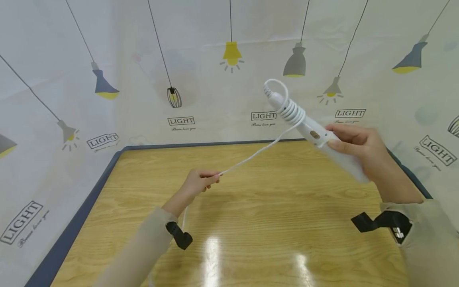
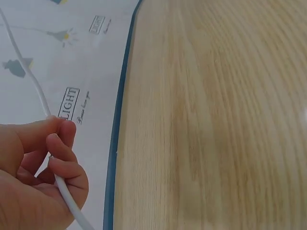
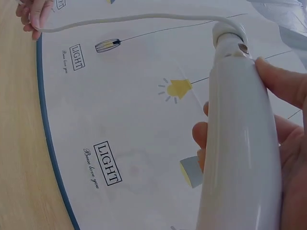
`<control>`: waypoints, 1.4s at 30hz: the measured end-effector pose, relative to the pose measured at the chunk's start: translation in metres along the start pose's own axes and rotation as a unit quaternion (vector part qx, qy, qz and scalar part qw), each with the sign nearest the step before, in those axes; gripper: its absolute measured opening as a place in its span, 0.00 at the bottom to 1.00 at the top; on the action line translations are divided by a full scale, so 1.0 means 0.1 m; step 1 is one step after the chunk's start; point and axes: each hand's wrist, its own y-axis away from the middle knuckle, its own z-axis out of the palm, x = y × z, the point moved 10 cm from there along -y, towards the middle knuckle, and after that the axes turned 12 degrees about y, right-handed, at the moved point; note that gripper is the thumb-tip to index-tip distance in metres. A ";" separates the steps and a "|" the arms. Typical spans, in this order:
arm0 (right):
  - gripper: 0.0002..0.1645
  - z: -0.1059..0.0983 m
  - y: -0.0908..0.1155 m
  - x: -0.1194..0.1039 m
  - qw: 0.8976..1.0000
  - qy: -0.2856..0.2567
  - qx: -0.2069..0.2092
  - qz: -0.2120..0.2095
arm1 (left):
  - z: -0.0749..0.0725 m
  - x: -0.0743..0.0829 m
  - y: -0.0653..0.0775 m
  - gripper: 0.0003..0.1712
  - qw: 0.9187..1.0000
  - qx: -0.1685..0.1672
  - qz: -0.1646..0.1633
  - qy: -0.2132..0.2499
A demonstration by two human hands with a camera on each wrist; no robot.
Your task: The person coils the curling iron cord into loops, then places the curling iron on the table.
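My right hand [image 1: 369,153] grips a white wand-shaped electrical appliance [image 1: 305,129], raised above the table and tilted with its cord end up and to the left. Several turns of white cord [image 1: 263,149] are wound round its narrow upper part, beside a small brown-gold button. The wide smooth end of the appliance [image 3: 242,143] fills the front of the right wrist view. My left hand [image 1: 199,183], lower and to the left, pinches the cord between thumb and fingers. Between the hands the cord runs nearly straight, and more of it [image 2: 72,206] passes below the left palm.
The wood-grain table [image 1: 251,215] lies under both hands, with a dark blue edge [image 1: 201,144] along its back and sides. Pale wall covering [image 1: 204,48] printed with lamps stands behind it. Black straps [image 1: 389,223] sit on both sleeves.
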 end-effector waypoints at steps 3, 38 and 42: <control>0.21 0.15 0.10 -0.04 0.998 0.035 -0.048 -0.025 | -0.12 -0.01 -0.09 0.14 1.000 0.016 -0.004 -0.001; 0.22 1.07 0.56 0.02 0.963 0.030 -0.245 -0.105 | -0.18 0.52 -0.44 0.10 0.997 0.069 0.003 -0.042; 0.25 0.94 0.52 -0.13 0.970 0.012 -0.206 -0.128 | -0.09 0.25 -0.44 0.10 0.995 0.053 -0.028 -0.083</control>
